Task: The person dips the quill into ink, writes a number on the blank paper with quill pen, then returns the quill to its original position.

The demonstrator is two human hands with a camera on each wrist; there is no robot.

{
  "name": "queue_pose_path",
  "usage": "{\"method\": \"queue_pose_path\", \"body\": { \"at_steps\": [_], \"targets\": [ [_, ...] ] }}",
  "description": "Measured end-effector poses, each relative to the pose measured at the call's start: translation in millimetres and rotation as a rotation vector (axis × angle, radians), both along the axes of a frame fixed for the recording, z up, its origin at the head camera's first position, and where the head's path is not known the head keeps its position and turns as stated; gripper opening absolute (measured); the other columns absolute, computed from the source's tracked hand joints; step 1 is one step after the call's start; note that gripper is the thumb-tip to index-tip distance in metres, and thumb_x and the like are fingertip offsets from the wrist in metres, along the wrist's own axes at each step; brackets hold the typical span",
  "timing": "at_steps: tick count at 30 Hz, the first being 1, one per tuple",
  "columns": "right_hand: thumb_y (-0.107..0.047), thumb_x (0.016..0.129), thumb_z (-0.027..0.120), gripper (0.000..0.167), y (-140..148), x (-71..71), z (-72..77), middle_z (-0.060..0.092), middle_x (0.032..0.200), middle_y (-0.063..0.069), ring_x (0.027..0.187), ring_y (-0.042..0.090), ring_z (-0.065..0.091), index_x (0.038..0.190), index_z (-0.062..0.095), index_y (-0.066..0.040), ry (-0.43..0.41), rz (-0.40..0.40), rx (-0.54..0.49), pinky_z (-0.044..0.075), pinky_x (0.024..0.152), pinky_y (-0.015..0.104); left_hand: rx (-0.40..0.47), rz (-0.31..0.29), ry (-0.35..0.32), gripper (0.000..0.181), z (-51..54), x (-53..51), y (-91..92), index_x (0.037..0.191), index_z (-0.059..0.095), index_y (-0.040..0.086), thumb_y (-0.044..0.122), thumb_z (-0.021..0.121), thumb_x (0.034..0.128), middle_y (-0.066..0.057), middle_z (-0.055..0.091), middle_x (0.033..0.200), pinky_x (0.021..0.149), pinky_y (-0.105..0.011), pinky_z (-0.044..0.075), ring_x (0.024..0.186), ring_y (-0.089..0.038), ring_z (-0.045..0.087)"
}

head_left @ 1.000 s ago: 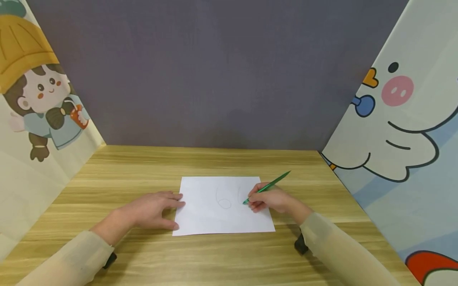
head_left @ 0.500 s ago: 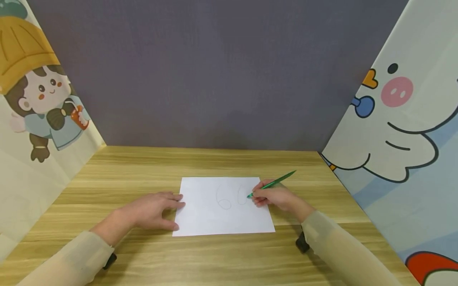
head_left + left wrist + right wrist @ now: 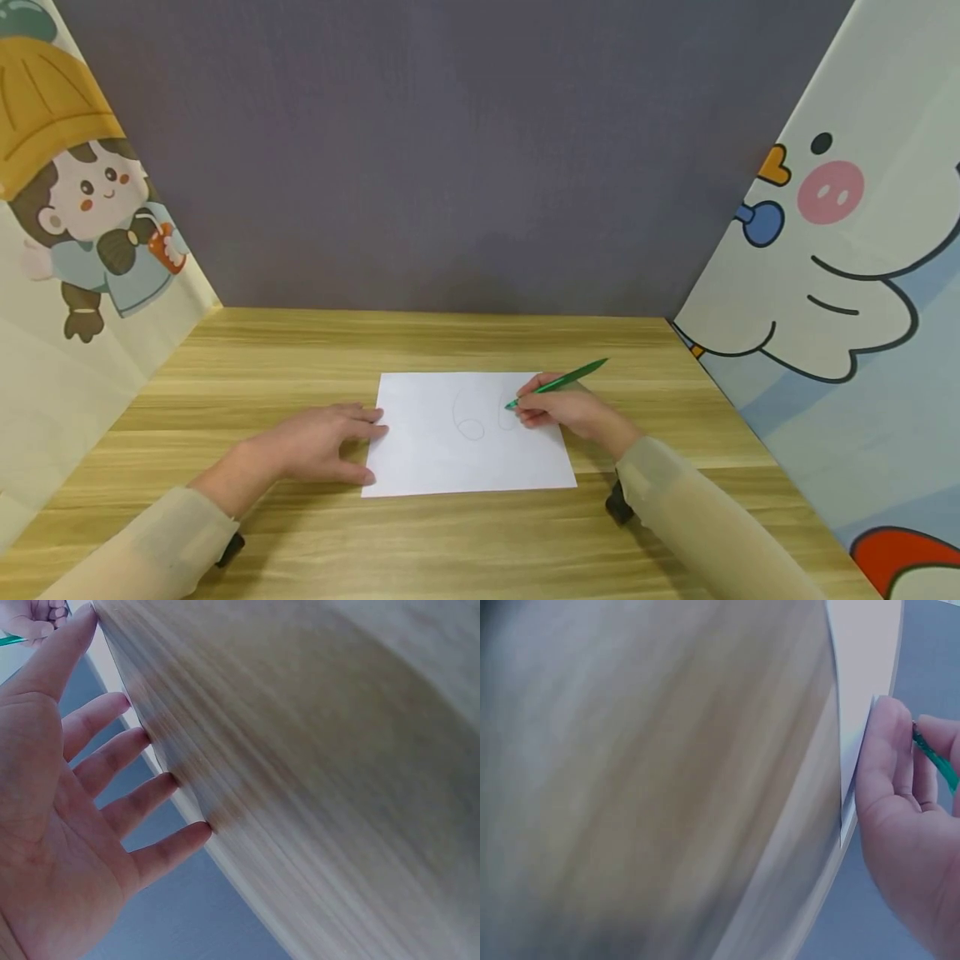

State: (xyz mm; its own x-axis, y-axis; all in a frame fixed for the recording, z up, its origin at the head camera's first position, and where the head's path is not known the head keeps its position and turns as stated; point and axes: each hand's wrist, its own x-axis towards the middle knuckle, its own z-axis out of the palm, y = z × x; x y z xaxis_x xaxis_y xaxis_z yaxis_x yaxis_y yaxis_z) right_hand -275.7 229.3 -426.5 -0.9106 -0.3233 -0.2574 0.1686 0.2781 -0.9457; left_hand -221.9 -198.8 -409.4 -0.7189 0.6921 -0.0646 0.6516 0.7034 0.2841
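Observation:
A white sheet of paper lies on the wooden table, with a thin pencil-like 6 and a second curved figure beside it. My right hand pinches a green pen, its tip at the second figure; the hand hides part of that figure. In the right wrist view the right hand holds the green pen over the paper. My left hand rests at the paper's left edge, fingers spread. The left wrist view shows the left hand with its fingertips on the surface.
The wooden table runs back to a grey panel. Printed cartoon panels stand at the left and at the right. A small black device sits under the right wrist, another under the left.
My right hand moved down and left at first, then right, and now back left with the pen. The second figure's curve has grown longer at its bottom. The left hand has stayed in place.

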Motion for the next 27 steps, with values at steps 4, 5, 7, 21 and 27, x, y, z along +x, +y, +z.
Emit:
{"method": "queue_pose_path", "body": {
  "at_steps": [4,5,7,21,27],
  "targets": [
    [-0.006,0.106,0.070,0.022,-2.0,-1.0,-1.1,0.081,0.108,0.018,0.090,0.017,0.078,0.122,0.066,0.008,0.004,0.008,-0.005,0.068,0.084,0.030,-0.002,-0.001,0.003,0.074,-0.1,-0.3,0.0,0.150,0.069,0.014,0.059,0.082,0.0936,-0.013,0.059,0.164,0.121,-0.067,0.047,0.151,-0.047,0.054],
    [-0.006,0.106,0.070,0.022,-2.1,-1.1,-1.3,0.081,0.108,0.017,0.090,0.017,0.078,0.122,0.066,0.008,0.004,0.009,-0.006,0.068,0.083,0.030,-0.003,-0.002,0.004,0.074,-0.1,-0.6,0.0,0.150,0.069,0.014,0.059,0.082,0.0937,-0.013,0.059,0.164,0.121,-0.067,0.047,0.151,-0.047,0.054],
    [-0.006,0.106,0.070,0.022,-2.1,-1.0,-1.4,0.082,0.108,0.017,0.090,0.017,0.078,0.122,0.066,0.008,0.001,0.010,-0.008,0.068,0.084,0.030,-0.004,-0.005,0.006,0.073,-0.3,-1.0,-0.1,0.150,0.069,0.014,0.059,0.082,0.0940,-0.013,0.058,0.164,0.121,-0.067,0.047,0.151,-0.047,0.054],
    [-0.007,0.107,0.070,0.023,-0.7,-0.7,-1.7,0.082,0.111,0.016,0.095,0.017,0.078,0.125,0.066,0.008,0.003,0.053,0.007,0.068,0.087,0.030,0.005,-0.014,0.005,0.073,-0.8,-1.3,-0.5,0.150,0.069,0.013,0.059,0.081,0.0944,-0.015,0.058,0.164,0.120,-0.068,0.047,0.151,-0.048,0.054],
    [-0.006,0.106,0.070,0.023,-0.1,-1.2,-2.1,0.082,0.112,0.016,0.096,0.018,0.078,0.124,0.067,0.007,0.002,0.055,0.010,0.068,0.088,0.031,0.003,-0.012,0.015,0.074,-2.8,-1.4,-1.0,0.150,0.068,0.013,0.060,0.081,0.0942,-0.015,0.058,0.164,0.121,-0.067,0.047,0.150,-0.048,0.054]
  ]
}}
